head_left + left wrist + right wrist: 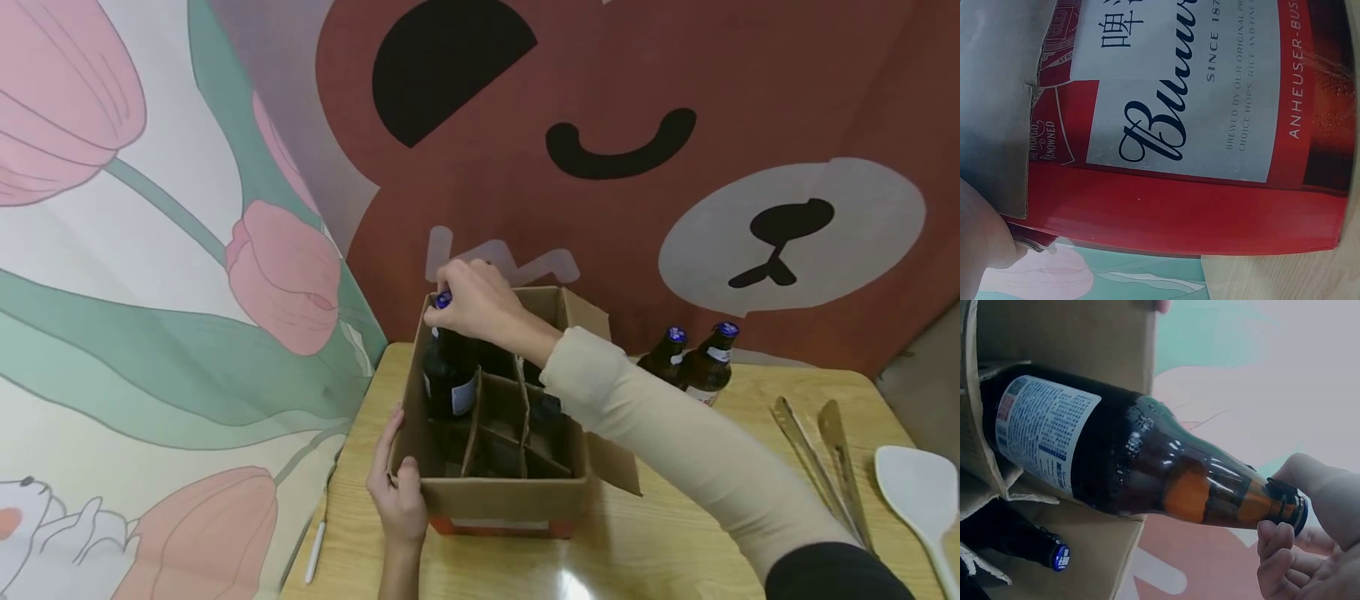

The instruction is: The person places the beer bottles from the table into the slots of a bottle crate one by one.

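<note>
A brown beer bottle (450, 375) with a pale back label stands partly inside a divided cardboard beer carton (502, 500), in a compartment on the left side. My right hand (480, 300) pinches its neck just under the cap, as the right wrist view shows too. With my left hand (401, 500) I grip the carton's front left corner, thumb at the rim. The left wrist view shows the carton's red printed side (1179, 212) close up. Another bottle with a blue cap (1060, 557) sits deeper in a different compartment.
Two brown bottles with blue caps, one labelled bottle (708, 367) in front, stand right of the carton. Farther right lie metal tongs (813, 454) and a white spatula (917, 483). A white-handled utensil (317, 550) lies at the left table edge. Printed cloth hangs behind.
</note>
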The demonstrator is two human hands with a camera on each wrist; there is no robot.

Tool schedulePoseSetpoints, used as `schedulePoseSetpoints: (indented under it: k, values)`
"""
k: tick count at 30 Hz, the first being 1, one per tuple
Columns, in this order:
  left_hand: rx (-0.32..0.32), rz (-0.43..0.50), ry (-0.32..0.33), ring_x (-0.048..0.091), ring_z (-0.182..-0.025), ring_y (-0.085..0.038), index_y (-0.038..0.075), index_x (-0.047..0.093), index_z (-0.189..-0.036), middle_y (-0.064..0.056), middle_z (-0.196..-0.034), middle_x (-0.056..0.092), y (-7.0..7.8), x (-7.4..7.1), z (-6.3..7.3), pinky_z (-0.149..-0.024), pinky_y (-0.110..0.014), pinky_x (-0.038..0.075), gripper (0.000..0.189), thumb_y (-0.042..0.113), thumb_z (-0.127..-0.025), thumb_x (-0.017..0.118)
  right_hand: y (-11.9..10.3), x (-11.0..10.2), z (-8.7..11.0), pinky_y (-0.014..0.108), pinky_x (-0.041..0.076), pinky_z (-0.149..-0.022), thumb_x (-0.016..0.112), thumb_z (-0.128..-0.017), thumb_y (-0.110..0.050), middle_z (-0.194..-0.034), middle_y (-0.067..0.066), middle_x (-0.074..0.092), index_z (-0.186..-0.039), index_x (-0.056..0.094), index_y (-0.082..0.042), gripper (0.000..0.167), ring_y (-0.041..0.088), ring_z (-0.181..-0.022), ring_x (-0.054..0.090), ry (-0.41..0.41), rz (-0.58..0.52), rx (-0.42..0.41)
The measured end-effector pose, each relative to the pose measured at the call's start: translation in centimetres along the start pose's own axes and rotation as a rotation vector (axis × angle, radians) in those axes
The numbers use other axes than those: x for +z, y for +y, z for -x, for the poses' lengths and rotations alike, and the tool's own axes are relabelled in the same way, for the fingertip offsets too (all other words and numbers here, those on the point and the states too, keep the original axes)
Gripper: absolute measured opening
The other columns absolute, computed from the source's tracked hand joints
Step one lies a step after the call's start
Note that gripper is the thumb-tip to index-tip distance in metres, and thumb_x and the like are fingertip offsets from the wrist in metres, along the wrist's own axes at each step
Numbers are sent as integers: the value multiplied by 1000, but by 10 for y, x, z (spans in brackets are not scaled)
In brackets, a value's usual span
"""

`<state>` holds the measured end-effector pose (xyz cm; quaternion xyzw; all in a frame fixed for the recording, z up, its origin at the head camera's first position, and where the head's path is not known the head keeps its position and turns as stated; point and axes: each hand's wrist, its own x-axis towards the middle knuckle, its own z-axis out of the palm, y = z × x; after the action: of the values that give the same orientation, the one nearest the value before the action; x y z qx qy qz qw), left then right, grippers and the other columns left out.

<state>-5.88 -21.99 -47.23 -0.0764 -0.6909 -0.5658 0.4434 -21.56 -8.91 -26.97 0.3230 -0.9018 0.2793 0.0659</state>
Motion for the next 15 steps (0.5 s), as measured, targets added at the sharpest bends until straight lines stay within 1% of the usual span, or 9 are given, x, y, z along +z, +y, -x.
schedulePoseSetpoints:
  k: [2, 4, 10, 15]
  values:
    - [-3, 3, 1, 46, -134, -26, -10, 55, -134, -28, -138, 53, -1, -1, 0, -89, -27, 37, 59, -19, -79, 37, 2, 5, -1, 24, 27, -43, 71, -85, -24, -53, -2, 38, -61, 45, -12, 37, 12, -44, 34, 5, -4, 4]
    - [-6, 8, 3, 46, -134, -26, -11, 55, -134, -28, -138, 53, -1, -2, 0, -89, -27, 37, 59, -19, -79, 37, 5, 12, -1, 24, 25, -43, 71, -85, -23, -51, -2, 35, -60, 42, -13, 40, 11, -43, 30, -10, -7, 2]
    - [-12, 3, -9, 45, -134, -27, -9, 54, -135, -27, -139, 53, 0, -2, -1, -95, -25, 37, 60, -18, -78, 37, 11, 39, -2, 22, 22, -43, 71, -85, -22, -47, -5, 27, -54, 35, -14, 48, 8, -41, 22, -97, -14, 14]
    - [-16, -10, -31, 45, -135, -27, -7, 54, -137, -24, -140, 52, 3, -2, -3, -104, -25, 36, 61, -17, -79, 37, 13, 56, -2, 22, 20, -43, 75, -84, -21, -47, -6, 25, -55, 34, -14, 50, 7, -41, 20, -149, -26, 15]
